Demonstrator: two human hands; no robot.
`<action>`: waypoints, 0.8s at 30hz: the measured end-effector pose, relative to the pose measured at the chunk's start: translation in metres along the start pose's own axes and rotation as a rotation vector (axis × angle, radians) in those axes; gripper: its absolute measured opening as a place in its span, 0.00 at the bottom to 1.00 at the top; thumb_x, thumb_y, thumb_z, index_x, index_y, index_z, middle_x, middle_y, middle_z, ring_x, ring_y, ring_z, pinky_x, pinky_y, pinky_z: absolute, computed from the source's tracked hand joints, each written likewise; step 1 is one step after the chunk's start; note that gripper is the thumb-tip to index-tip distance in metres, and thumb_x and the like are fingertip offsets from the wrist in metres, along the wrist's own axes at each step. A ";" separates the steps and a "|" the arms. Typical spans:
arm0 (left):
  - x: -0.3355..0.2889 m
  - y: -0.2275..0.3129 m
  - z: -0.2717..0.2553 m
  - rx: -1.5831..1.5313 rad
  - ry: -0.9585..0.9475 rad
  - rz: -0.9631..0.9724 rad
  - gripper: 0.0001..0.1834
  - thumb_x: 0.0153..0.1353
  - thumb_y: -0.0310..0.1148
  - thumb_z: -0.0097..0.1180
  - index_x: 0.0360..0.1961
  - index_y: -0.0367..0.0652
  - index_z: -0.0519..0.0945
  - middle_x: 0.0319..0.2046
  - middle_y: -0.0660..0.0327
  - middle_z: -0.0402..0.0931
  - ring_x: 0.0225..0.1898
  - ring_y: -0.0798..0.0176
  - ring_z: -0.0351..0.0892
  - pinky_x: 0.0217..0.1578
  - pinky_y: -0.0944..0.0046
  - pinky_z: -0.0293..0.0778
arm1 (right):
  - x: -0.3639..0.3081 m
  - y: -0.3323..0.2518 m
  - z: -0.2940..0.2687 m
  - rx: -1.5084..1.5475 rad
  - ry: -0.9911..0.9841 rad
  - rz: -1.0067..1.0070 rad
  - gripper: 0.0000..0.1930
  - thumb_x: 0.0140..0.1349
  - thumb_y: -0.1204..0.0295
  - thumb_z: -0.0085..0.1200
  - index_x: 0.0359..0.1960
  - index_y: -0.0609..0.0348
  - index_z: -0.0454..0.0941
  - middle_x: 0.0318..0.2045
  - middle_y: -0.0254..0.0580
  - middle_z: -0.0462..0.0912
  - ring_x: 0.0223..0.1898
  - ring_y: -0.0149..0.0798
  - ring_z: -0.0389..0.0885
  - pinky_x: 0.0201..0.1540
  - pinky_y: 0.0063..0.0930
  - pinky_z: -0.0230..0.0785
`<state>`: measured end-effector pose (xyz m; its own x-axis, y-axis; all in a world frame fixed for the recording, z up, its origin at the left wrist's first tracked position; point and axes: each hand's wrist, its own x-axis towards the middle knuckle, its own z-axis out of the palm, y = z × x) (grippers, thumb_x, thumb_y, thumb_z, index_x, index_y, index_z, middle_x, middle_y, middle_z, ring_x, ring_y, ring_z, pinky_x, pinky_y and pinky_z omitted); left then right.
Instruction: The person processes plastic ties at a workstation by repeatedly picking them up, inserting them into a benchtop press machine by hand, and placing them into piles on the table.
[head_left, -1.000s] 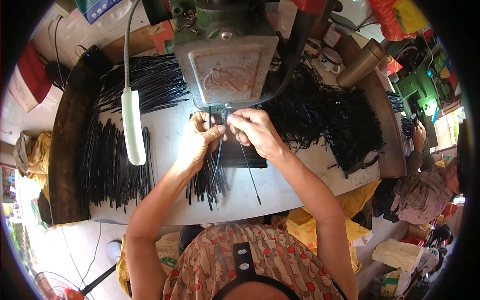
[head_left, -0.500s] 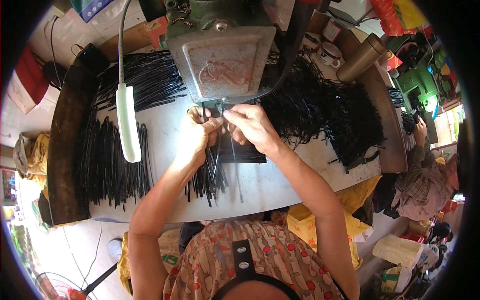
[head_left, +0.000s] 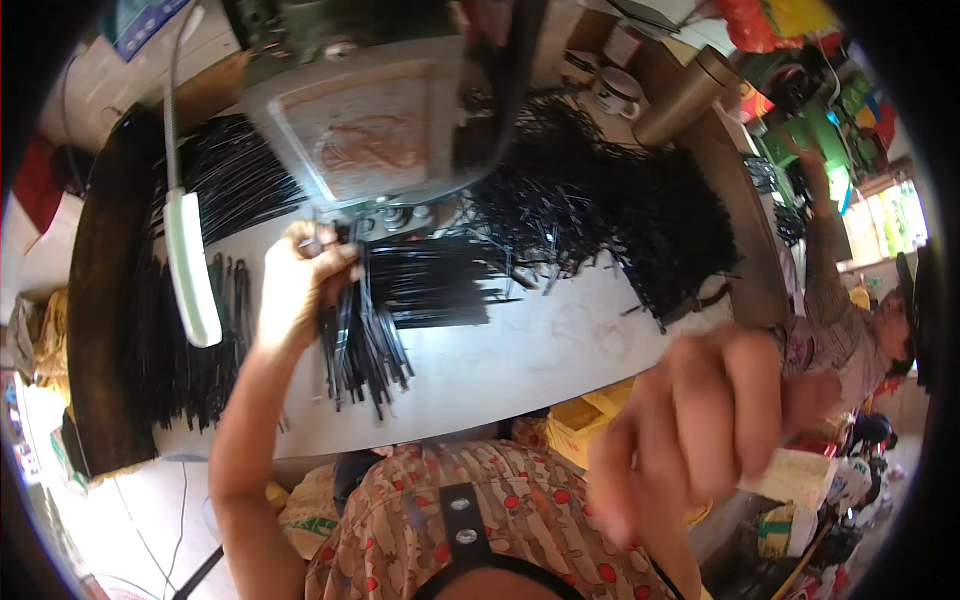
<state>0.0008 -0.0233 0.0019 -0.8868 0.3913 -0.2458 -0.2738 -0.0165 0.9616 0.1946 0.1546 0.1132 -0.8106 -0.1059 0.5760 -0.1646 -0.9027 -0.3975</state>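
My left hand point(head_left: 305, 270) is closed in a pinch at the top of a bunch of thin black strips point(head_left: 365, 345), just below the front of a green machine with a grey metal cover point(head_left: 365, 135). The strips hang down toward the near edge of the table. Raised high at the lower right, close to the camera, my right hand point(head_left: 690, 420) has bent fingers, smeared by motion; whether anything is in them cannot be made out. Right of the left hand, a flat stack of black strips point(head_left: 430, 285) lies sideways on the table.
More black strips lie at the left point(head_left: 190, 340) and far left point(head_left: 240, 175). A tangled black heap point(head_left: 640, 210) covers the right side. A white lamp point(head_left: 190, 270) hangs at left. A mug point(head_left: 615, 92) and bronze flask point(head_left: 690, 95) stand far right. Another person point(head_left: 835, 310) sits at right.
My right hand has left the spot under the machine and risen toward the camera at the lower right. The left hand stays at the strips. The whole view has shifted.
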 end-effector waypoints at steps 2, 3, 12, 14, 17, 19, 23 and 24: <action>-0.004 0.013 -0.019 0.365 -0.015 0.011 0.11 0.46 0.23 0.57 0.29 0.43 0.67 0.17 0.66 0.69 0.16 0.74 0.70 0.12 0.79 0.57 | -0.007 0.004 0.014 -0.003 -0.018 0.012 0.21 0.64 0.57 0.32 0.28 0.66 0.66 0.18 0.49 0.69 0.11 0.39 0.65 0.32 0.48 0.60; -0.003 0.011 -0.043 0.481 -0.002 0.044 0.11 0.46 0.23 0.55 0.30 0.43 0.67 0.18 0.65 0.70 0.16 0.74 0.69 0.13 0.78 0.57 | -0.007 0.014 0.013 0.080 -0.068 -0.038 0.20 0.61 0.56 0.38 0.31 0.64 0.68 0.22 0.48 0.71 0.15 0.39 0.69 0.45 0.54 0.51; -0.036 0.011 -0.041 1.278 0.022 0.708 0.13 0.45 0.20 0.53 0.35 0.33 0.69 0.28 0.50 0.69 0.29 0.49 0.70 0.32 0.59 0.68 | -0.008 0.001 0.031 0.160 -0.029 0.085 0.22 0.64 0.58 0.34 0.24 0.67 0.66 0.16 0.52 0.69 0.11 0.42 0.65 0.29 0.45 0.58; -0.044 0.001 -0.017 1.261 -0.215 0.801 0.10 0.43 0.21 0.52 0.30 0.35 0.70 0.27 0.53 0.67 0.28 0.52 0.70 0.30 0.60 0.68 | -0.016 0.006 0.040 0.244 0.021 0.026 0.21 0.61 0.56 0.40 0.29 0.66 0.70 0.20 0.47 0.70 0.17 0.39 0.71 0.58 0.63 0.37; -0.059 -0.014 0.026 1.206 -0.510 0.900 0.09 0.38 0.23 0.51 0.26 0.37 0.70 0.25 0.56 0.64 0.29 0.56 0.68 0.29 0.62 0.68 | -0.009 -0.010 0.023 0.287 -0.296 0.250 0.21 0.62 0.57 0.39 0.28 0.67 0.69 0.18 0.47 0.70 0.16 0.39 0.71 0.59 0.63 0.35; -0.063 -0.024 0.040 1.338 -0.553 0.961 0.11 0.35 0.24 0.51 0.25 0.36 0.70 0.27 0.56 0.63 0.33 0.57 0.67 0.30 0.63 0.67 | -0.008 -0.010 0.024 0.329 -0.250 0.270 0.20 0.62 0.57 0.39 0.27 0.66 0.69 0.18 0.46 0.70 0.16 0.38 0.71 0.58 0.64 0.34; -0.052 -0.041 0.044 1.513 -0.586 1.015 0.14 0.34 0.25 0.52 0.27 0.33 0.70 0.29 0.54 0.63 0.34 0.58 0.64 0.32 0.65 0.64 | -0.012 0.001 0.024 0.382 -0.167 0.155 0.19 0.62 0.59 0.39 0.25 0.64 0.69 0.17 0.44 0.70 0.14 0.37 0.69 0.57 0.68 0.33; -0.050 -0.043 0.047 1.514 -0.588 1.018 0.14 0.34 0.25 0.52 0.27 0.33 0.70 0.29 0.54 0.63 0.34 0.58 0.64 0.32 0.65 0.64 | -0.014 0.003 0.027 0.380 -0.168 0.152 0.19 0.62 0.59 0.39 0.25 0.64 0.69 0.17 0.44 0.70 0.14 0.37 0.69 0.57 0.68 0.33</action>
<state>0.0740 0.0007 -0.0216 -0.1717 0.9737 0.1499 0.9845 0.1641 0.0618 0.2203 0.1423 0.1235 -0.7014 -0.2875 0.6522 0.1937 -0.9575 -0.2137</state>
